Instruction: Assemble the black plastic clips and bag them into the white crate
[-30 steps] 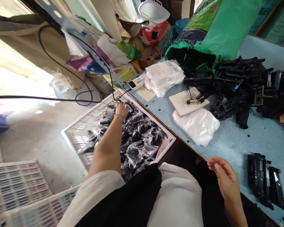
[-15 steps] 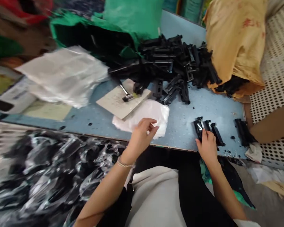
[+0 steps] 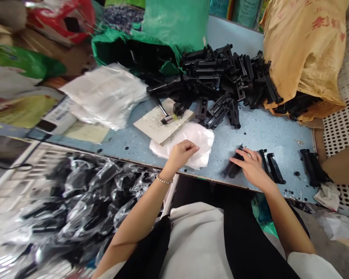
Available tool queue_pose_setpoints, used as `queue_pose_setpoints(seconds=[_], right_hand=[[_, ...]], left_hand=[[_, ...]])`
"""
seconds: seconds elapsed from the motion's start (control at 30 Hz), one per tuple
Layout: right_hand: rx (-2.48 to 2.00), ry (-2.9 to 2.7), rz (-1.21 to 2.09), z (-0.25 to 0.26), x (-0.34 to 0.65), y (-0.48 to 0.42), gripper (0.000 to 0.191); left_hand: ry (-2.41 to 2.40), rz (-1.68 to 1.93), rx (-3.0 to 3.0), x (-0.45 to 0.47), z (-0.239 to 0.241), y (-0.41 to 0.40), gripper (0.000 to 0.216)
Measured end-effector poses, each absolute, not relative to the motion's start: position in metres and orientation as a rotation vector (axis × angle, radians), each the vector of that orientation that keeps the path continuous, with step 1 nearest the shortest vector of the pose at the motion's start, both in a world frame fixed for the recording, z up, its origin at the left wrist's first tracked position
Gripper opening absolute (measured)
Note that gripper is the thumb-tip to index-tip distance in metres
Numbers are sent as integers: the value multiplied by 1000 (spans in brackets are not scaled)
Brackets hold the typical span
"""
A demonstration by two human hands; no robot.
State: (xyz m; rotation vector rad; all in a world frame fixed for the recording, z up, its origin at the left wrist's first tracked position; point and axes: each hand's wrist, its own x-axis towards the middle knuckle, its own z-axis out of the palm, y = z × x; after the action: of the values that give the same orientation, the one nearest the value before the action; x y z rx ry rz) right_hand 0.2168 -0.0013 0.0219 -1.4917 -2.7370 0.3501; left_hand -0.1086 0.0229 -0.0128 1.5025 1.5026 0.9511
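Note:
My left hand (image 3: 182, 155) is above a stack of thin white plastic bags (image 3: 202, 143), its fingers curled and thumb and forefinger close together. Whether a bag edge is pinched in them is hidden. My right hand (image 3: 250, 166) is closed over a long black plastic part (image 3: 234, 167), which is smeared by motion near the front of the blue table. Just right of this hand, two similar black parts (image 3: 275, 168) lie side by side. A small hammer (image 3: 166, 118) rests on a pale square board (image 3: 151, 130) behind the bags.
Black parts are heaped (image 3: 218, 73) at the back, between an open green sack (image 3: 119, 40) and a tan sack (image 3: 305, 58). More plastic sheets (image 3: 107, 93) lie at left. Bagged black parts (image 3: 84, 201) fill the space below the table's left front edge.
My right hand has slid left along the table with a black part, away from the two beside it. My left hand stays over the white bags. The whole view has shifted somewhat.

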Motion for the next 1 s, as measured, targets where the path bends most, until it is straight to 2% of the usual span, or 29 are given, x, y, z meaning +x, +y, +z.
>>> queue_pose_setpoints(seconds=[0.13,0.23,0.33,0.43,0.53,0.63,0.8,1.0], right_hand=[[-1688,-2405,308,9,208,-25,44],[-1918,-2181,289,-1,207,-51,76],[-2078,-1958,465,0,215,-66,81],[-1893,-1581,1058,11,214,-66,66],[-1284,-1060,1913,16,188,-57,49],[-898,-558,2346,3,153,-46,42],[-892,-105,2473,-21,138,-37,39],[-928,-195,2377,-12,148,-43,48]], left_hand=[[1478,1072,1546,-105,-18,17,20],[1531,1068,1685,-99,-22,10,21],[1608,1006,1853,-93,-24,6,22],[1672,968,1894,-88,-25,7,20],[1661,997,1870,-86,-25,11,19],[1630,1066,1811,-92,-24,11,10],[1654,1013,2068,-108,-16,2,20],[1628,773,2323,-110,-12,-3,35]])
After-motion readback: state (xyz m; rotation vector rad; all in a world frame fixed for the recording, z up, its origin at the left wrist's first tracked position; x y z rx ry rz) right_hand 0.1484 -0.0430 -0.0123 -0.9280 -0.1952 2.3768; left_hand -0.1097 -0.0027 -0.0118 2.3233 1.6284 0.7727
